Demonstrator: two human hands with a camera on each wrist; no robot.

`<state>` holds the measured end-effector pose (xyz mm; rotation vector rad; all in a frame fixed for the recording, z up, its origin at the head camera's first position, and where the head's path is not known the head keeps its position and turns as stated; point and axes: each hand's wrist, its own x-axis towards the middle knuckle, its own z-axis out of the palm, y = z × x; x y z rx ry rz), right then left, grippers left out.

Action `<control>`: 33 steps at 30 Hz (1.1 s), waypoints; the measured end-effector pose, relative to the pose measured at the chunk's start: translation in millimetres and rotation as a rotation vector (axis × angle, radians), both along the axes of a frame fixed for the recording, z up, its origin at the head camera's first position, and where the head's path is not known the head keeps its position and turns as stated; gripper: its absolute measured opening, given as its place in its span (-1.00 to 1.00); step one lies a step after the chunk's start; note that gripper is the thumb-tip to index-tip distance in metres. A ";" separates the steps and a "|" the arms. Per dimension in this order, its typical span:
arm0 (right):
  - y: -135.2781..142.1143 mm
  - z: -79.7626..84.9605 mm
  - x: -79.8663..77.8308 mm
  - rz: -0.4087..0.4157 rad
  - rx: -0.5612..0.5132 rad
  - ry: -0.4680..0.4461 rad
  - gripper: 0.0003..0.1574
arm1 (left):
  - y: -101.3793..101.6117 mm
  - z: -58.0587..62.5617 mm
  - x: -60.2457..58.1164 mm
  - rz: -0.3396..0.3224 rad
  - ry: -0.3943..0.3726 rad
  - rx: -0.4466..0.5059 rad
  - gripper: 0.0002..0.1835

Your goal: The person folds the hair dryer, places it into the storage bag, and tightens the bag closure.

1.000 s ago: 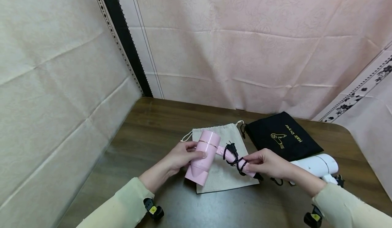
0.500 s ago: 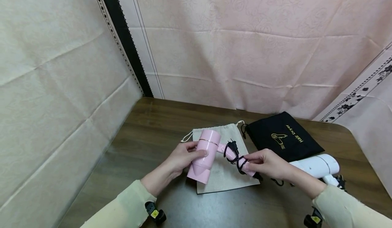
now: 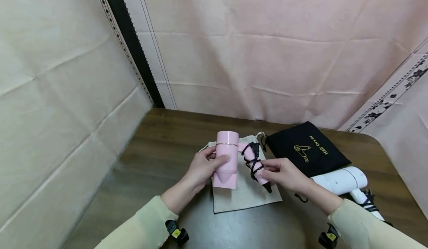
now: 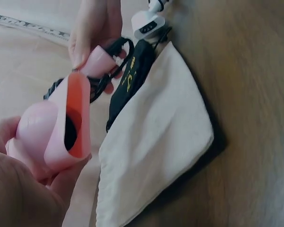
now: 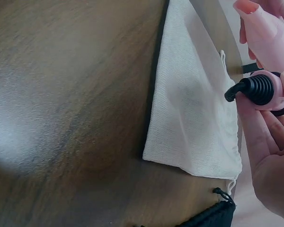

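A pink hair dryer [image 3: 227,159] is held up over a cream drawstring bag [image 3: 245,197] that lies flat on the table. My left hand [image 3: 202,170] grips its barrel, thumb across the front; the left wrist view looks into the open nozzle [image 4: 79,118]. My right hand [image 3: 282,172] pinches the lower handle near the black cord sleeve [image 5: 258,90]. The black cord [image 3: 251,164] is wound around the handle, with its plug lying against it near the barrel.
To the right lies a black pouch [image 3: 309,146] printed "Hair Dryer" in gold. Beside it, a white hair dryer [image 3: 344,180] with its cord wrapped around the handle rests on the wooden table [image 3: 133,189]. Pale curtains [image 3: 267,55] stand behind and at the sides.
Both hands have raised the pink hair dryer slightly and turned it, so its barrel stands straighter and its handle points more downward. The head view has shifted a little.
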<state>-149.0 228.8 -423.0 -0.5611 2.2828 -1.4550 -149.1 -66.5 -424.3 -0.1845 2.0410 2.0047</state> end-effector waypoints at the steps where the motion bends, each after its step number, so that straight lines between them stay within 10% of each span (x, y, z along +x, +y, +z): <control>1: -0.9 0.2 -0.3 -0.005 0.002 0.002 -0.45 | 1.2 -0.8 1.4 0.017 0.006 0.018 -0.31; 21: -25.3 -7.9 -4.4 -0.134 -0.131 -0.030 -0.32 | 30.6 -1.9 2.5 0.197 0.163 0.125 -0.38; 33: -37.1 -0.4 -8.9 -0.126 -0.228 0.000 -0.39 | 16.3 22.4 -4.1 0.135 0.194 0.058 -0.28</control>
